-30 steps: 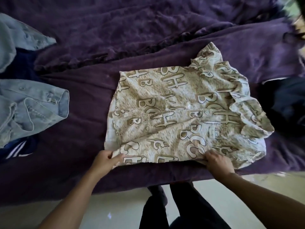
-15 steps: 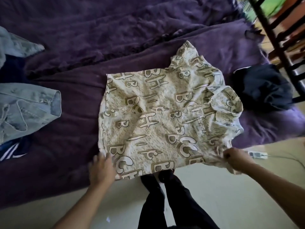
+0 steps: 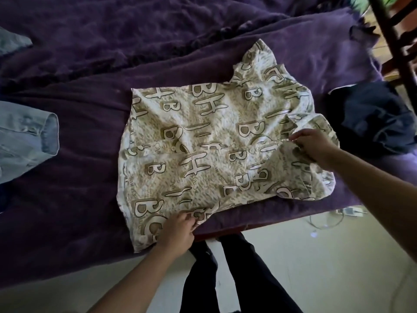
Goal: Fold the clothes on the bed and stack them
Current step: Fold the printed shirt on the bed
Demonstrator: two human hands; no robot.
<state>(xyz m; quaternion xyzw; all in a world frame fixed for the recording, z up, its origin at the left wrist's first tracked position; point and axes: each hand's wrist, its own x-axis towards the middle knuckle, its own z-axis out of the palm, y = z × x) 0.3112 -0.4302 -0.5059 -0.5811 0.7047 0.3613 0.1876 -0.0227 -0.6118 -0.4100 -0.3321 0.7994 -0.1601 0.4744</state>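
At the near edge of the bed I stand with my legs in dark trousers over a pale floor, working on a cream shirt printed with large tan letters.

My left hand is nearest, at the shirt's near hem. Its fingers are curled and closed on a bunched fold of cloth, which thumb and fingertips pinch where the fabric reaches the mattress edge.

The shirt lies spread and wrinkled across the bed, hem end toward my left and collar end toward my right, with one sleeve pointing away from me.

My right hand reaches over the right part of the shirt. Its fingers are drawn together and grip a raised ridge of fabric near the row of buttons, and the cloth puckers toward that pinch. I cannot tell how much cloth sits inside this hand, since its back hides the palm.

To my right, a white charger and cable lie on the floor just past the bed's edge. A pale blue denim garment rests on the bed well to the left of the shirt, its cuff toward the shirt and apart from it. A dark navy garment sits crumpled close beside the shirt's right end.

Farther back the purple blanket rises in rumpled folds, and a dark wooden frame crosses the upper right corner.
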